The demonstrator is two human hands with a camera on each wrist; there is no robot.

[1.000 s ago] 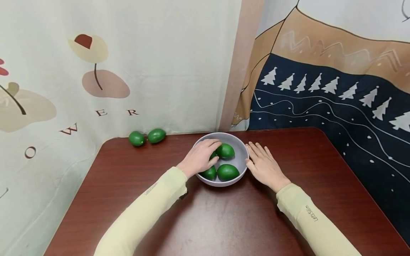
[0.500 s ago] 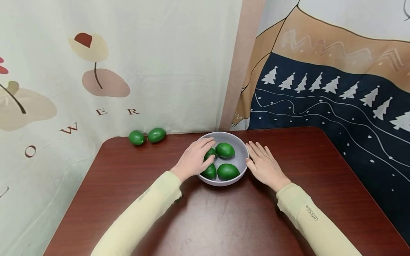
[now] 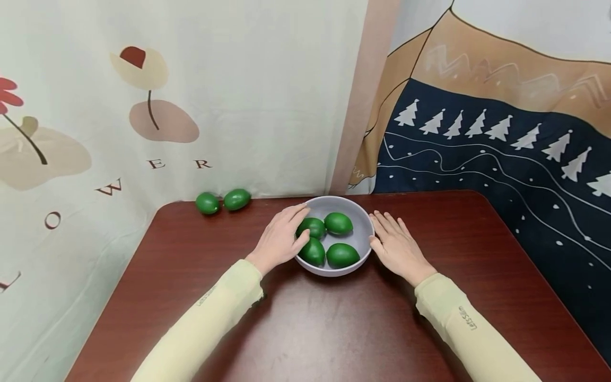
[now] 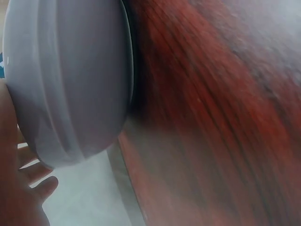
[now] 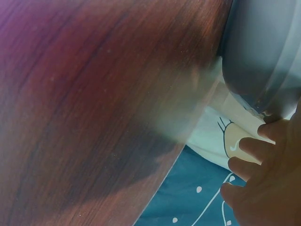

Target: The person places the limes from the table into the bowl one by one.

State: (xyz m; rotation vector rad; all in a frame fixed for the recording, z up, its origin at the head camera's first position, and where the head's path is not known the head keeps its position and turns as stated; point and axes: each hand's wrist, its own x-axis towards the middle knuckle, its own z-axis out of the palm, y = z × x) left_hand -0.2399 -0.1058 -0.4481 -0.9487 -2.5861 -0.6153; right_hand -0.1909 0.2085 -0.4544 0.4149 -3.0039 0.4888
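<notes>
A grey-lavender bowl (image 3: 361, 229) stands on the table with several green limes (image 3: 342, 255) inside. My left hand (image 3: 278, 240) lies against the bowl's left rim, its fingers extended along the edge and its thumb over the rim beside a lime. On the opposite side, my right hand (image 3: 399, 245) rests with straight fingers against the outer wall. The left wrist view has the bowl's side (image 4: 84, 80) close up, with the left fingers at its far end. Fingers of the right hand (image 5: 263, 169) touch or nearly touch the bowl (image 5: 261, 52) in the right wrist view.
Two more limes, a left one (image 3: 207, 203) and a right one (image 3: 237, 199), lie near the back left edge of the dark red wooden table (image 3: 315, 323). A pale printed curtain (image 3: 267, 106) hangs right behind the table, and a navy tree-patterned cloth (image 3: 477, 159) hangs at the right.
My left hand has drawn back left from over the limes to the bowl's left rim, uncovering the limes on that side. The right hand has stayed at the bowl's right side.
</notes>
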